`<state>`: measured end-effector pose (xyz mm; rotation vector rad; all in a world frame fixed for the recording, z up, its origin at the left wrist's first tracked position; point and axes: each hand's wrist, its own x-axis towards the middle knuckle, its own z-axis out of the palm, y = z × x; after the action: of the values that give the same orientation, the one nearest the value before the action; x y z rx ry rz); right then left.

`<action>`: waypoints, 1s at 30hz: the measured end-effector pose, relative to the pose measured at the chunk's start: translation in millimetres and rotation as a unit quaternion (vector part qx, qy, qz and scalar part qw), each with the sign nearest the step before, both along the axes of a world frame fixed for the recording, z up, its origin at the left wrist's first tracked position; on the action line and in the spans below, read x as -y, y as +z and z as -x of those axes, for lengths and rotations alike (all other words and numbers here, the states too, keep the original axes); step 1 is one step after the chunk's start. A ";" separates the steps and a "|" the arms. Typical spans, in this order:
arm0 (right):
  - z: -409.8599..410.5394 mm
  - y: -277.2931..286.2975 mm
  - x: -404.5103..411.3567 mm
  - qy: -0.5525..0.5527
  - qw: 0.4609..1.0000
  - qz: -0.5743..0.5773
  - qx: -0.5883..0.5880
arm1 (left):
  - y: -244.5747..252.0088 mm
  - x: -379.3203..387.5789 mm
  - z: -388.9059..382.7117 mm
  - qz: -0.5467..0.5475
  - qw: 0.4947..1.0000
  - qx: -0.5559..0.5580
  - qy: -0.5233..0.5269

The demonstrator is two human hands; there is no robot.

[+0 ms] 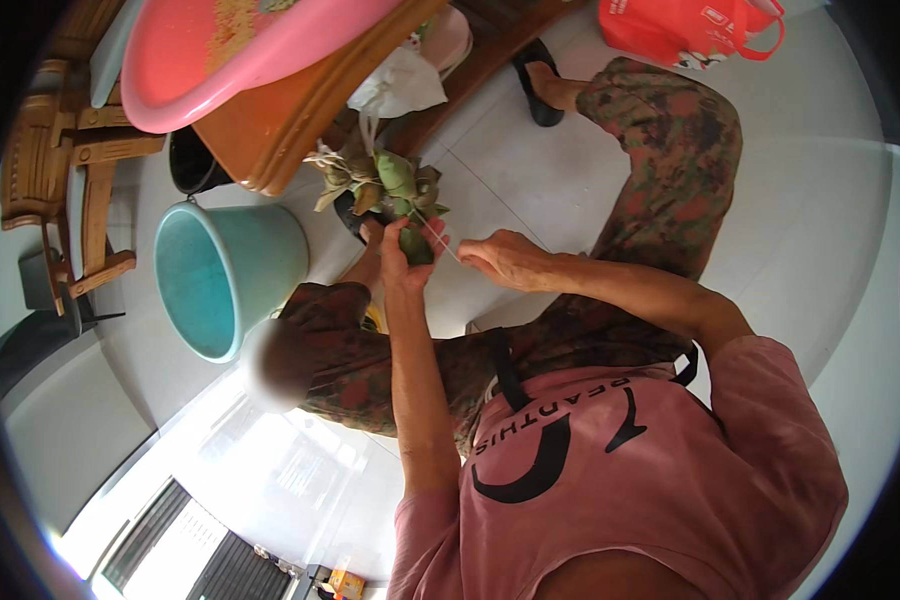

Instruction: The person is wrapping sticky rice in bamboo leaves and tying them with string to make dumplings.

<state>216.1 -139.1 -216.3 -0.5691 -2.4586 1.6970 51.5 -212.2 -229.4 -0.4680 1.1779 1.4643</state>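
Observation:
My left hand [407, 259] is closed around a green leaf-wrapped dumpling [417, 246], thumb on one side and fingers on the other. From that dumpling a thin pale string [436, 234] runs taut to my right hand [506, 259], whose fingers pinch its end. Just beyond the left hand hangs a bunch of leaf-wrapped dumplings [396, 176], some green and some brownish, tied with pale strings [330, 159]. The bunch hangs beside the edge of a wooden table. How the string goes around the held dumpling is partly hidden by the fingers.
A pink basin [172, 109] with yellowish grains stands on the wooden table [259, 139]. A pale blue-green bucket [277, 244] is on the tiled floor at left, near a black bucket [187, 161]. A white plastic bag [401, 84], a red bag [671, 34] and wooden chairs [101, 150] surround the spot.

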 end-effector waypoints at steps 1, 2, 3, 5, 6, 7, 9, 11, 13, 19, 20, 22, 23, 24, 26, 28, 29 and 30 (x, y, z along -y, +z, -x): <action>-0.5 -0.2 -2.3 0.043 0.998 -0.034 0.029 | -1.4 -0.6 0.5 0.001 1.000 -0.005 0.003; 0.6 -3.5 -1.9 0.051 0.997 -0.059 0.025 | -4.4 -1.6 2.3 -0.035 0.998 0.046 0.018; -1.3 -6.9 -2.7 0.053 0.997 -0.058 0.022 | -5.7 -3.2 1.5 -0.071 0.992 0.099 0.031; -3.0 -13.9 -4.0 0.073 0.991 -0.108 0.024 | -7.5 -3.7 2.4 -0.088 0.991 0.091 0.042; -2.5 -13.1 -3.2 0.075 0.991 -0.107 0.025 | -6.7 -4.3 1.6 -0.084 0.991 0.090 0.048; -2.0 -12.0 -1.8 0.086 0.988 -0.124 0.030 | -6.2 -5.0 0.6 -0.081 0.991 0.089 0.054; 0.3 -11.2 0.1 0.098 0.985 -0.141 0.037 | -3.9 -7.8 -0.5 -0.091 0.989 0.105 0.044; 3.5 -11.7 -0.5 0.131 0.975 -0.173 0.056 | -4.2 -10.3 -0.9 -0.101 0.987 0.121 0.034; 7.1 -11.1 -4.2 0.146 0.971 -0.171 0.079 | -7.4 -12.0 0.3 -0.094 0.990 0.103 0.025; 33.0 1.8 0.6 0.162 0.983 -0.088 -0.009 | -6.4 -13.4 -13.8 -0.028 0.999 -0.017 -0.023; 39.9 3.3 -1.6 0.153 0.987 -0.023 -0.032 | -11.2 -11.5 -13.7 -0.030 0.999 -0.018 -0.023; 65.9 18.5 -9.9 0.186 0.981 0.046 -0.030 | -30.0 3.4 -7.7 -0.120 0.990 -0.047 -0.059; 79.9 24.2 -16.8 0.211 0.971 0.113 -0.023 | -39.2 7.2 -4.9 -0.122 0.990 -0.050 -0.057; 94.9 22.8 -26.3 0.239 0.970 0.016 -0.052 | -49.9 8.1 -3.3 -0.205 0.972 -0.065 -0.093; 109.8 32.1 -45.8 0.214 0.966 -0.133 -0.060 | -25.6 0.1 -12.5 -0.116 0.993 0.035 -0.006; 113.7 32.0 -59.8 0.138 0.950 -0.277 -0.051 | -11.2 1.5 -8.5 -0.160 0.985 0.066 -0.025; 108.1 31.4 -65.2 0.117 0.934 -0.335 -0.049 | -7.8 2.2 -7.0 -0.200 0.974 0.099 -0.046; 101.1 27.5 -64.4 0.118 0.933 -0.336 -0.053 | -11.6 9.6 -3.7 -0.239 0.962 0.130 -0.013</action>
<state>115.0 -74.8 -188.8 -0.0977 -2.8604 0.7892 55.2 -221.8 -241.0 -0.2941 0.5915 1.5479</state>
